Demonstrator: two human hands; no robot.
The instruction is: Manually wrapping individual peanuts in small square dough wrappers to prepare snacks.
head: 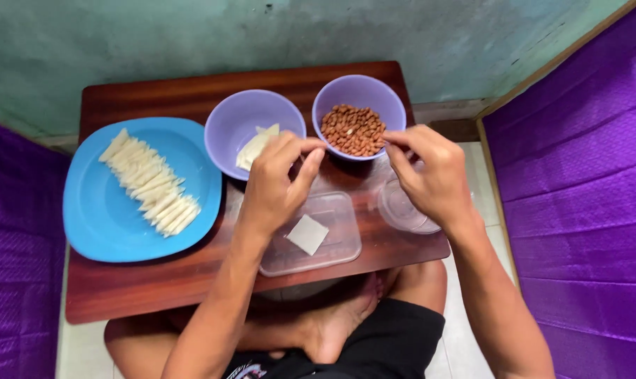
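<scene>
A purple bowl of brown peanuts (354, 130) stands at the back of a low wooden table (156, 288). My left hand (279, 186) pinches the bowl's left rim with thumb and fingertips. On the opposite side, my right hand (430, 175) pinches the right rim, forefinger over the peanuts and thumb outside. Below my left hand lies a clear rectangular plastic container (335, 242) with one pale square wrapper (307, 234) in it. Under my right hand sits a clear round plastic lid or tub (401, 210), partly hidden.
A second purple bowl (237, 126) holds a few pale wrappers. A blue plate (100, 210) at the left carries a row of several folded pale pastry pieces (149, 184). Purple cloth hangs on both sides, a green wall stands behind, and my crossed legs lie under the table.
</scene>
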